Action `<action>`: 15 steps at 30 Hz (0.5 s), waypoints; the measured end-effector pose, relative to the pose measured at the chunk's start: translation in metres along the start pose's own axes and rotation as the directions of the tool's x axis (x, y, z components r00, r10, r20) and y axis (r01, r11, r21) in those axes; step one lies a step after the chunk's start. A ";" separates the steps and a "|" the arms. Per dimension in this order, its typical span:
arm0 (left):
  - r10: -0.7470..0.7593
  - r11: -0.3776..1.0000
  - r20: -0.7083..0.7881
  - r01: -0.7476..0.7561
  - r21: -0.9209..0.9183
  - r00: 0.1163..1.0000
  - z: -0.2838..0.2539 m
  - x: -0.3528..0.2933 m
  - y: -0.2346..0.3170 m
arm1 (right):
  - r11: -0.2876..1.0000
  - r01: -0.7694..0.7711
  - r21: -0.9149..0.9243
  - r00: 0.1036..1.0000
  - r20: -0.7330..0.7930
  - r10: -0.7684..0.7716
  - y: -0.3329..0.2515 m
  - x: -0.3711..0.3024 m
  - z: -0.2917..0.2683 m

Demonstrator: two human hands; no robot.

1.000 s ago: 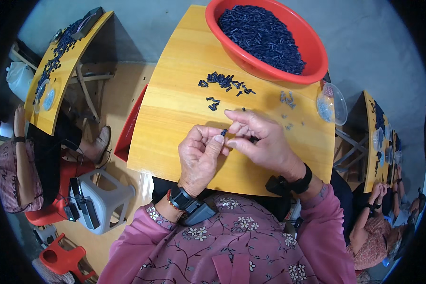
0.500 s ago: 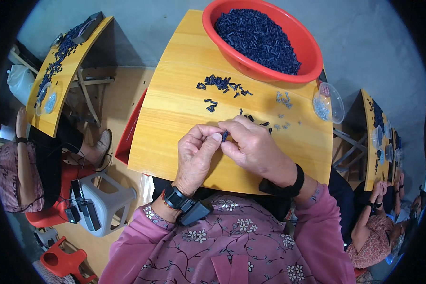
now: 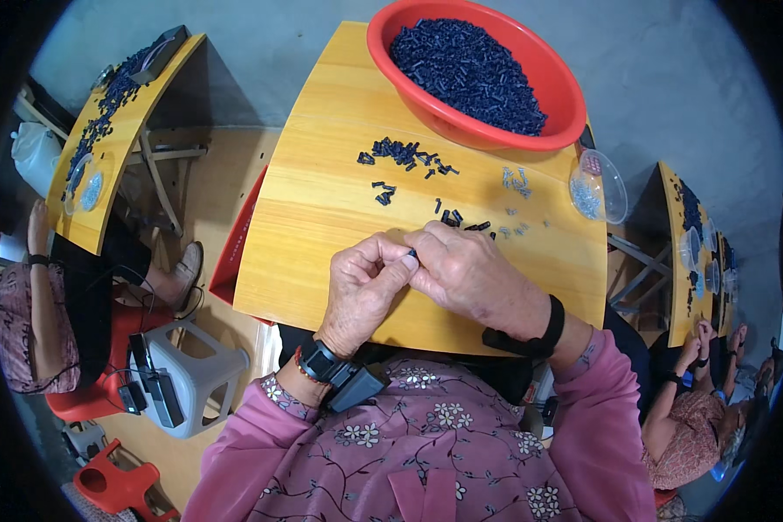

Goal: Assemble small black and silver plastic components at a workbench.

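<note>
My left hand (image 3: 365,283) and my right hand (image 3: 465,271) meet over the near part of the wooden table (image 3: 304,217). Between their pinched fingertips is a small dark plastic piece (image 3: 412,253), mostly hidden by the fingers. Just beyond my right hand lie several loose black pieces (image 3: 451,217). Farther off are a small group of dark pieces (image 3: 384,193) and a larger pile of dark pieces (image 3: 406,154). Small clear or silvery parts (image 3: 517,181) are scattered to the right of these.
A large red basin (image 3: 574,122) full of dark pieces stands at the table's far right. Beside it sits a clear round tub (image 3: 613,187) holding small pale parts. Other people work at tables to the left and right. A grey stool (image 3: 202,383) stands at the left.
My fingers have closed further around the dark piece, so less of it shows. My right hand has turned slightly, and more of the loose black pieces beyond it are visible.
</note>
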State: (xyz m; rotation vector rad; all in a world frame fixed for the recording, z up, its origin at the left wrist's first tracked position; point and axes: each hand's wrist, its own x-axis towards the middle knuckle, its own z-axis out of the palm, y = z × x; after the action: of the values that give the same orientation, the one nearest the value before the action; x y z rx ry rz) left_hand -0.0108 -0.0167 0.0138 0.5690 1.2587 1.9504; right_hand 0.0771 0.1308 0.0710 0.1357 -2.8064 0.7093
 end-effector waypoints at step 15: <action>-0.014 0.993 0.005 0.013 0.114 1.000 -0.003 0.001 -0.001 | 0.964 0.118 -0.237 0.993 0.041 -0.111 0.001 -0.003 0.010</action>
State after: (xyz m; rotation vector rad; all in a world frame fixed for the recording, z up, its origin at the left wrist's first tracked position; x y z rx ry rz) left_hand -0.0133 -0.0179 0.0112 0.6212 1.3731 1.8733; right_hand 0.0772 0.1269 0.0612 0.2625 -2.8546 0.3417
